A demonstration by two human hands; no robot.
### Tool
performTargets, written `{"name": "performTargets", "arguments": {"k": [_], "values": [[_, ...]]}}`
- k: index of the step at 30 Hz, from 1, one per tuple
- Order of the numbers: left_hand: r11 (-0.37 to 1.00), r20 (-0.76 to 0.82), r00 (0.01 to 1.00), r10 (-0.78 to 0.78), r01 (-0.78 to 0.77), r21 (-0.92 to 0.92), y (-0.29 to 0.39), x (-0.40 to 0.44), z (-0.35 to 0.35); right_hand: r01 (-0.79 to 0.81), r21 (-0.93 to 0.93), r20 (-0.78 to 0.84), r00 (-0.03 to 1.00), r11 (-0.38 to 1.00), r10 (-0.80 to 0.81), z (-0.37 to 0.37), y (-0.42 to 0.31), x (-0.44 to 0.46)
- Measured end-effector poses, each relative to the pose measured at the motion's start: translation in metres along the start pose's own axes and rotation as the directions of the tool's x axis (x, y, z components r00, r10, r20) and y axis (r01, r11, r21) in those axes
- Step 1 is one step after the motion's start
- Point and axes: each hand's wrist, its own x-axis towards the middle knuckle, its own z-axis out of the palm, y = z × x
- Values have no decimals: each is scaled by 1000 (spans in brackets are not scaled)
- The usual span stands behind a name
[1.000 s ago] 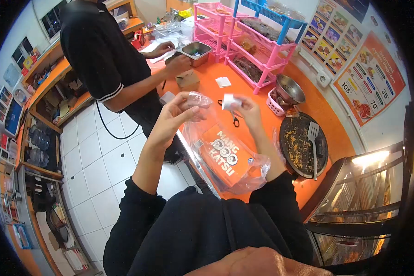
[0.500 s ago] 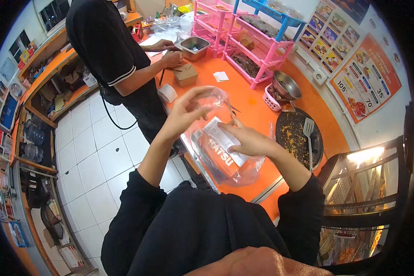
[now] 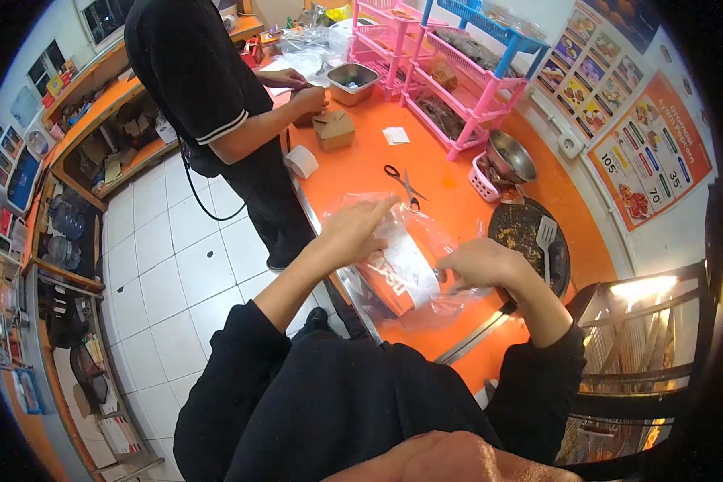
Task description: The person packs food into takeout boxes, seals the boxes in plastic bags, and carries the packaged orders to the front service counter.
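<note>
An orange box [image 3: 391,294] with white lettering lies inside a clear plastic bag [image 3: 426,318] on the orange counter. A white paper slip [image 3: 410,266] rests along the box. My left hand [image 3: 349,233] is at the bag's far left edge, index finger stretched forward, the other fingers curled on the film. At the bag's right side my right hand [image 3: 482,265] has its fingers bent, gripping the film. Beyond the bag, scissors [image 3: 407,185] with black handles lie partly spread on the counter.
Left of the counter stands a co-worker [image 3: 193,80] in black, hands near a brown carton [image 3: 333,130]. Pink racks [image 3: 458,120], a metal bowl [image 3: 512,157] and a round black tray [image 3: 512,233] with a spatula [image 3: 546,237] line the right. A lit display case [image 3: 635,337] stands nearby.
My right hand has moved right, off the slip, to the bag's side. My left hand has come down toward the box, lowering the raised bag opening. The scissors now show fully.
</note>
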Motion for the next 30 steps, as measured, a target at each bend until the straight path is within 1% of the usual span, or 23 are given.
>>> {"name": "performTargets", "arguments": {"k": [2, 3, 5, 6, 7, 9, 10, 11, 12, 13, 14, 16, 17, 18, 19, 20, 21, 23, 25, 26, 27, 30], "values": [[1000, 39, 999, -14, 15, -11, -2, 0, 1, 58, 117, 40, 997, 991, -63, -8, 11, -2], [1000, 20, 1000, 6, -5, -31, -5, -1, 0, 83, 180, 54, 994, 980, -94, -15, 11, -2], [997, 43, 999, 3, 1, -74, -7, -3, -5, -27, 456, 145, 988, 890, -45, -46, 4, -13], [995, 59, 998, 7, -1, -97, -10, -4, -8, -90, 581, 192, 981, 809, -29, -60, -2, -19], [985, -52, 996, 78, -85, -152, -13, -3, -9, 59, 484, 99, 988, 873, -121, -67, -4, -26], [955, -102, 994, 47, -75, -285, -28, 7, -17, 306, 232, -28, 951, 923, -308, -72, -4, -44], [932, -118, 993, 25, -66, -357, -35, 11, -22, 234, 194, -70, 972, 953, -224, -72, -7, -47], [934, -72, 997, -35, 7, -357, -33, 19, -44, 157, 159, -112, 984, 975, -140, -72, -9, -50], [765, -24, 997, -79, 45, -643, -41, 27, -50, 77, 124, -157, 986, 989, -57, -70, -12, -52], [650, -15, 988, -154, 90, -755, -33, 34, -70, -4, 43, -278, 960, 999, 16, -65, -14, -52], [515, -34, 996, -81, 13, -857, -37, 42, -83, -4, 86, -398, 917, 996, 38, -64, -18, -53], [590, -12, 1000, 2, -11, -807, -34, 51, -98, 4, 146, -619, 780, 989, 88, -69, -28, -58], [637, -90, 989, 116, -144, -757, -31, 54, -93, -67, 65, -691, 717, 996, 94, -75, -35, -63], [666, -159, 960, 232, -276, -693, -27, 56, -87, -71, 157, -694, 702, 985, 161, -73, -39, -63], [710, -82, 960, 269, -255, -657, -22, 55, -84, -69, 248, -692, 686, 966, 227, -67, -43, -61], [737, -148, 917, 369, -386, -555, -17, 58, -79, -62, 337, -685, 668, 939, 290, -62, -45, -58], [741, -202, 860, 469, -508, -440, -9, 62, -70, -64, 320, -679, 681, 945, 276, -59, -45, -53], [671, -152, 759, 633, -636, -382, -5, 73, -48, 0, 366, -725, 627, 931, 285, -52, -47, -34], [668, -6, 852, 524, -415, -618, 2, 68, -22, 48, 399, -755, 584, 916, 299, -44, -49, -19], [648, 82, 878, 471, -282, -708, 3, 67, -11, 65, 413, -765, 567, 908, 307, -40, -50, -12], [714, 112, 887, 448, -280, -642, -1, 69, 1, 84, 426, -773, 551, 901, 314, -33, -49, -7], [640, 64, 897, 437, -260, -723, -10, 72, 17, 341, 514, -856, 266, 787, 444, 6, -42, 12]]}}
